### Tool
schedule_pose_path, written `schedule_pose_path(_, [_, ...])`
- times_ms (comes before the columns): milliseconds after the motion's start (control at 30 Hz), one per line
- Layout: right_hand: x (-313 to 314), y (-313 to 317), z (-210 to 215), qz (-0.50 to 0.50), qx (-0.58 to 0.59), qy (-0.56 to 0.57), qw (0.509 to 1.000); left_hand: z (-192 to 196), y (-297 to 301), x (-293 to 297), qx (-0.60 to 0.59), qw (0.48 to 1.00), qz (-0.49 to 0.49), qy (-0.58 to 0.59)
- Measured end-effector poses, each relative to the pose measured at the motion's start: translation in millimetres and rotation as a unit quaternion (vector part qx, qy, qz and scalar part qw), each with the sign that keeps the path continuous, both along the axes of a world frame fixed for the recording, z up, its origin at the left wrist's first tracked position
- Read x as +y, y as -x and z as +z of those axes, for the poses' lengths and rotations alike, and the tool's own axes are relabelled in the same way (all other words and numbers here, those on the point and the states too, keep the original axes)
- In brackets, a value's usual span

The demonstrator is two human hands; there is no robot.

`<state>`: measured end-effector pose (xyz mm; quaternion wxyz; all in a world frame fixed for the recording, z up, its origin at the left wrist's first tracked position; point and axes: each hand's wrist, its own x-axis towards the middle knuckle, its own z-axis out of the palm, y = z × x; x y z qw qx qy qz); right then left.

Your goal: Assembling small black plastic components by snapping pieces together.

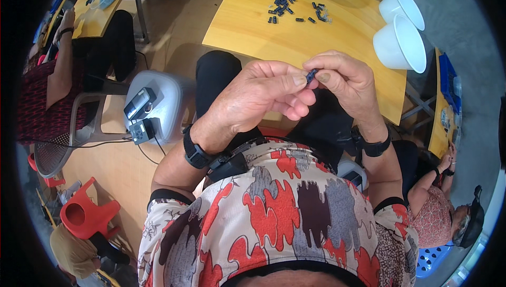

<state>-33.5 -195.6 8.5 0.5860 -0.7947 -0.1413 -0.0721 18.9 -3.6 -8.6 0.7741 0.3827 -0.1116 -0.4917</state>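
The left hand (258,89) and right hand (348,79) meet above the lap, each grip pinched on one small dark part (311,76). It sits at both sets of fingertips, right of the left palm, neither hand clearly nearer; its long axis slants away and rightward (its front end cannot be told). Beyond, loose parts (282,9) lie on the surface (247,18).

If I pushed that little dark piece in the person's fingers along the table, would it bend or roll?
The little dark piece is probably stiff, with a straight shape where the left hand and right hand pinch it. It may slide rather than roll: similar dark pieces on the yellow table look blocky. Being tiny, it is likely light.
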Motion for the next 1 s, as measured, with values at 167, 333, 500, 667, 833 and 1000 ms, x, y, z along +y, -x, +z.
schedule_pose_path(167, [0.2, 2.9, 2.5, -0.016, 0.011, 0.034, 0.999, 1.5, 1.3, 2.4, -0.009, 1.000, 0.023, -0.006])
schedule_pose_path(333, [3.6, 5.0, 6.2, -0.039, 0.014, 0.056, 0.998, 2.9, 3.7, 2.8, -0.029, 0.999, 0.037, -0.011])
schedule_pose_path(500, [6.1, 5.7, 8.2, -0.048, 0.026, 0.035, 0.998, -0.4, 5.0, 3.7, -0.033, 0.999, 0.039, -0.009])
schedule_pose_path(667, [7.0, 6.5, 8.8, -0.046, 0.005, 0.058, 0.997, -0.3, 7.8, 3.5, -0.032, 0.999, 0.043, 0.004])
schedule_pose_path(833, [13.3, 13.0, 4.6, -0.084, -0.042, 0.080, 0.992, -2.4, 9.6, 3.9, -0.008, 0.999, 0.037, 0.008])
schedule_pose_path(1000, [19.3, 20.3, -5.4, -0.142, -0.142, 0.150, 0.968, -5.1, 9.9, -0.5, 0.025, 0.998, 0.046, 0.029])
